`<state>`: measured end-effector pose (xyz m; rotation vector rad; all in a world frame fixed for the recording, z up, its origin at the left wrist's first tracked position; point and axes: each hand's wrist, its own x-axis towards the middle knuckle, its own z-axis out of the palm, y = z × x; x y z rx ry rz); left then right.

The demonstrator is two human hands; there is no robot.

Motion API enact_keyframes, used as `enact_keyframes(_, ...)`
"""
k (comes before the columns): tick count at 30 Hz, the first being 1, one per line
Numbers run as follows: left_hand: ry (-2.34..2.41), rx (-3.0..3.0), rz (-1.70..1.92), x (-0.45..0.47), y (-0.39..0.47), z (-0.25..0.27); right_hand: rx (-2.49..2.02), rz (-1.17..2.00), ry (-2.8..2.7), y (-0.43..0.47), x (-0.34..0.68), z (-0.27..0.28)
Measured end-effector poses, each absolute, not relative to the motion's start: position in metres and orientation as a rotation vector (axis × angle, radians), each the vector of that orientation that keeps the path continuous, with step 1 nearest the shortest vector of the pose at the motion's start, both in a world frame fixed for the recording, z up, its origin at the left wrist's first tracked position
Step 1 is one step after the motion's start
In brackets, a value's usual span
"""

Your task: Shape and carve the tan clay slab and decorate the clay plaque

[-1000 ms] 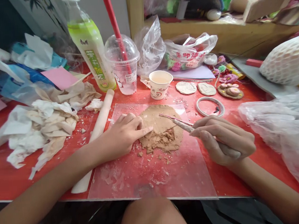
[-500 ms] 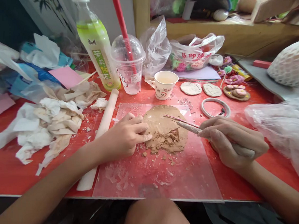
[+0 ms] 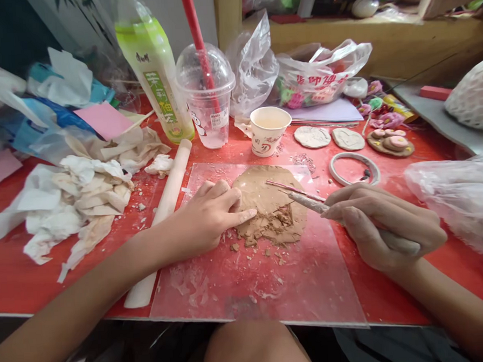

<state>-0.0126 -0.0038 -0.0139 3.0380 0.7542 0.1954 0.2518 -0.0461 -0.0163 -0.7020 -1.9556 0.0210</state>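
Observation:
A flat brown clay slab point(image 3: 266, 179) lies on a clear plastic sheet point(image 3: 303, 286), its near side rough and crumbled. My left hand point(image 3: 211, 212) rests at the slab's left edge with one digit stretched onto the clay and the other fingers bent, gripping nothing. From the right, my right hand point(image 3: 389, 222) is closed around a clay-smeared pointed tool point(image 3: 307, 202) and a thin reddish stick point(image 3: 288, 187) alongside it. Their tips are over the slab's right part; whether they touch it I cannot tell.
A white rolling pin point(image 3: 171, 190) lies left of the sheet, beside crumpled tissues point(image 3: 91, 183). Behind stand a green drink bottle point(image 3: 155, 77), a lidded plastic cup point(image 3: 209, 118) and a paper cup point(image 3: 268, 133). Pale clay discs point(image 3: 312, 137) and a tape ring point(image 3: 333, 168) lie back right.
My left hand has shifted slightly right, its stretched digit reaching further onto the clay. My right hand and its tools have moved slightly right in view, along with a small camera shift.

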Motion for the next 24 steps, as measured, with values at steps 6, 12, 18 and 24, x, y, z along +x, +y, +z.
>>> enact_keyframes(6,0.634,2.999,0.371,-0.0145,-0.0044,-0.0099,-0.716,0.042,-1.978,-0.0467,0.2515,-0.0165)
enact_keyframes(12,0.814,3.009,0.540,-0.0160,-0.0016,-0.0158,-0.709,-0.089,-2.011,-0.0477,0.2501,-0.0115)
enact_keyframes(18,0.645,3.096,0.396,-0.0165,0.0003,-0.0141,-0.703,-0.124,-2.060,-0.0459,0.2504,-0.0128)
enact_keyframes(24,0.541,3.104,0.419,-0.0176,-0.0005,-0.0089,-0.618,-0.313,-2.093,-0.0443,0.2526,-0.0102)
